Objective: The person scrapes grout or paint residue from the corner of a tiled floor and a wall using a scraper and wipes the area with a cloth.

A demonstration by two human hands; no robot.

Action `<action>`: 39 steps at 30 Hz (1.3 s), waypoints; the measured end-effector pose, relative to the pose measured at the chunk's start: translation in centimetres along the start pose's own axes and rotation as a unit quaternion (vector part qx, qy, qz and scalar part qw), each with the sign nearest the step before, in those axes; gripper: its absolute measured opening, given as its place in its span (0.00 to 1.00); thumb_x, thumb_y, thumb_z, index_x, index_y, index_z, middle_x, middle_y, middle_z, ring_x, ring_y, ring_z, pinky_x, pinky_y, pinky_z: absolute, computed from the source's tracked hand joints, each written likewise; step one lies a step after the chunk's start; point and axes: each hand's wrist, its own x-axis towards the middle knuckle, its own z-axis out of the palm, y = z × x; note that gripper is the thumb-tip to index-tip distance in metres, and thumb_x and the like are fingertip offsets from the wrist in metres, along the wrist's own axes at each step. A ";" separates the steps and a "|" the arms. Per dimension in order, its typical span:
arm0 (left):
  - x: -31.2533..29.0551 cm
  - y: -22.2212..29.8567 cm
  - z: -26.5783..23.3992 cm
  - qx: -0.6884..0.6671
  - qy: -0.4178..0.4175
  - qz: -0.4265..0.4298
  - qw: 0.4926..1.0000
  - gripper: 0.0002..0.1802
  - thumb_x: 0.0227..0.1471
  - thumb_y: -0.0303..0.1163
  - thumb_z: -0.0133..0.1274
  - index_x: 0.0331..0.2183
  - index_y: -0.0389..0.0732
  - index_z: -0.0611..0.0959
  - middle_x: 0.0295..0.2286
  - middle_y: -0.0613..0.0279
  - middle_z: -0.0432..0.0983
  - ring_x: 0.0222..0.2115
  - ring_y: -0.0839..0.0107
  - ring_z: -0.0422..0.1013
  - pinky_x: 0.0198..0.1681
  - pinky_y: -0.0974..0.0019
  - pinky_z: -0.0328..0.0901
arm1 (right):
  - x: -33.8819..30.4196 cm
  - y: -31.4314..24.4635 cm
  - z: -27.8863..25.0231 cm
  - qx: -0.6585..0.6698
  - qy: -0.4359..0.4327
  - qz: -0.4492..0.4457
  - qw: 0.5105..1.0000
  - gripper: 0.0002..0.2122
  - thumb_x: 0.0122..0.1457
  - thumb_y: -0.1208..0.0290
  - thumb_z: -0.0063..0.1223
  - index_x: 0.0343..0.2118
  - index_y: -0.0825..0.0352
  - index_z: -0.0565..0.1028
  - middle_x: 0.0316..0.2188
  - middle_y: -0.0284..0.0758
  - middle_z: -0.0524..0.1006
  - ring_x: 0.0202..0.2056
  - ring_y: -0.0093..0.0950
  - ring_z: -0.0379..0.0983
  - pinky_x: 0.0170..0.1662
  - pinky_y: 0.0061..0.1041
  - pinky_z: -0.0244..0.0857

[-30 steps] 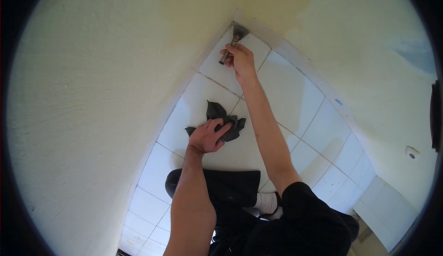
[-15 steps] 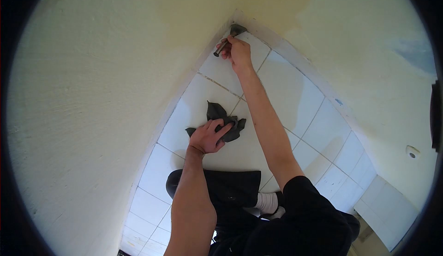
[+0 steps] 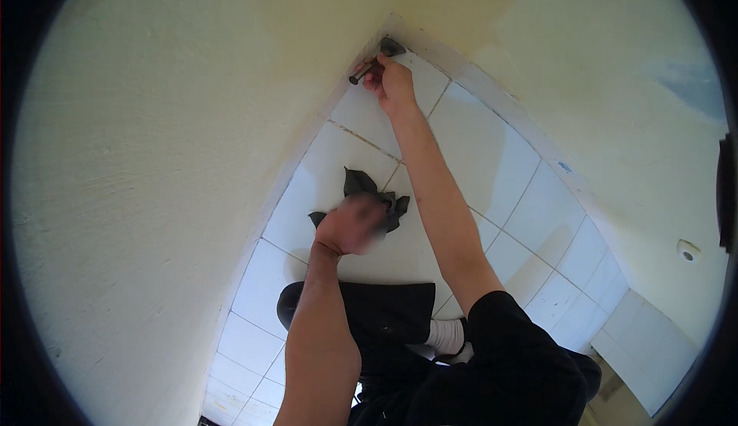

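In the far corner of the tiled floor, my right hand is closed round the handle of a scraper. Its wide dark blade lies at the foot of the walls, and the rod-like handle end sticks out to the left of my fingers. My left hand rests on a crumpled dark grey cloth on the floor, nearer to me. That hand's fingers are blurred, so their shape does not show. Part of the cloth is hidden beneath it.
Pale yellow walls close in on both sides and meet at the corner. White floor tiles with dark grout lines lie between them. My bent leg in black trousers is close below the cloth. A small white fitting sits on the right wall.
My right hand and the scraper have shifted slightly left and farther into the corner. My left hand stays on the cloth, its fingers now blurred.
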 end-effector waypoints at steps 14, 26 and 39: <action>-0.1 0.0 -0.2 0.005 -0.002 -0.006 1.000 0.36 0.30 0.34 0.58 0.50 0.54 0.78 0.41 0.62 0.67 0.37 0.64 0.71 0.37 0.61 0.73 | -0.7 -0.9 1.0 0.013 0.023 -0.017 1.000 0.09 0.60 0.74 0.43 0.28 0.76 0.70 0.19 0.45 0.75 0.16 0.29 0.70 0.18 0.29 0.69; -0.1 0.1 -0.2 0.006 0.003 -0.007 1.000 0.36 0.31 0.34 0.57 0.50 0.55 0.78 0.41 0.63 0.67 0.37 0.64 0.71 0.36 0.61 0.73 | -0.1 -1.1 1.5 0.010 0.054 0.000 0.998 0.11 0.62 0.74 0.42 0.27 0.77 0.69 0.19 0.45 0.75 0.14 0.28 0.68 0.17 0.27 0.71; 0.0 0.1 -0.1 0.008 -0.011 -0.010 1.000 0.37 0.31 0.35 0.58 0.51 0.56 0.76 0.42 0.62 0.66 0.38 0.63 0.71 0.35 0.60 0.73 | -0.1 -1.2 1.4 -0.053 0.074 -0.020 0.996 0.10 0.60 0.73 0.44 0.26 0.76 0.70 0.16 0.39 0.70 0.12 0.26 0.63 0.15 0.30 0.67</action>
